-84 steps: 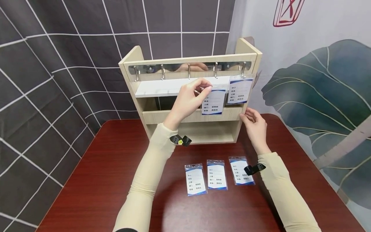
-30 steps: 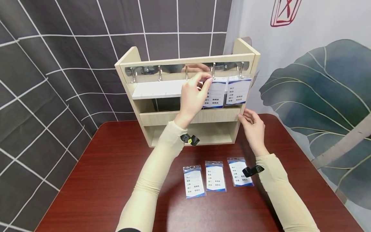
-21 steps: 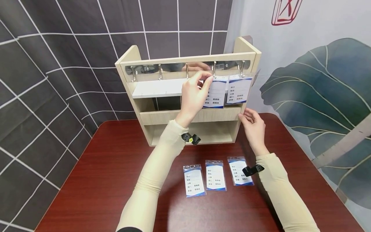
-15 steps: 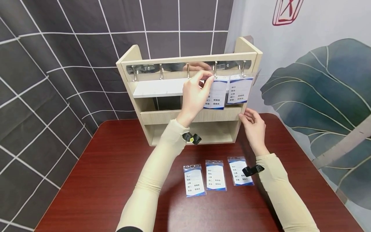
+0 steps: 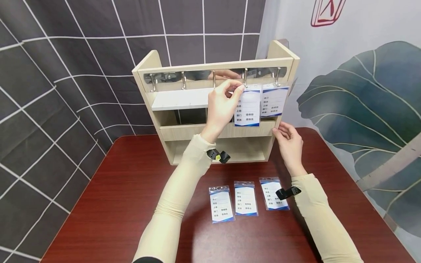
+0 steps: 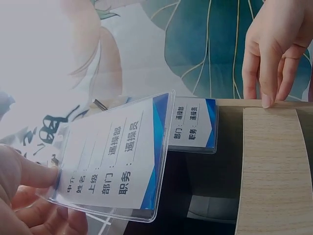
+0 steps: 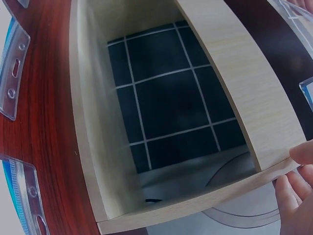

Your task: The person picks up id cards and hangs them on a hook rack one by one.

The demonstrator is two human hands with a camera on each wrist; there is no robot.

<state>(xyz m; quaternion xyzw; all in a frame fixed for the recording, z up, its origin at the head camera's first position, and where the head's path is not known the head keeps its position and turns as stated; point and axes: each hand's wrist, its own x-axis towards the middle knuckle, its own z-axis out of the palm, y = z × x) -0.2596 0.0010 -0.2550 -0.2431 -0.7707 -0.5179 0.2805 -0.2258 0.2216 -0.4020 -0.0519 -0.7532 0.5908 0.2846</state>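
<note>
My left hand (image 5: pixel 223 106) pinches the top left corner of a clear-sleeved ID badge (image 5: pixel 248 109), right below the fourth hook (image 5: pixel 245 77) of a metal hook strip. Whether the badge's slot is on that hook cannot be told, as fingers cover part of it. In the left wrist view the badge (image 6: pixel 112 156) tilts forward, in front of a second badge (image 6: pixel 195 125). That second badge (image 5: pixel 274 100) hangs at the rightmost hook (image 5: pixel 277 77). My right hand (image 5: pixel 289 142) holds the wooden rack's right side panel (image 7: pixel 195 203), thumb at its front edge.
Three more badges lie in a row on the red-brown table: left (image 5: pixel 222 204), middle (image 5: pixel 246 199) and right (image 5: pixel 273 193). The right wrist partly overlaps the last one. A white shelf board (image 5: pixel 184 99) sits behind the hooks. Dark gridded cloth (image 5: pixel 98 87) backs the rack.
My left hand has lifted the badge up to the fourth hook. In the last half second the badge has turned out from the fingers and its lower edge sits slightly lower. The right hand stays put.
</note>
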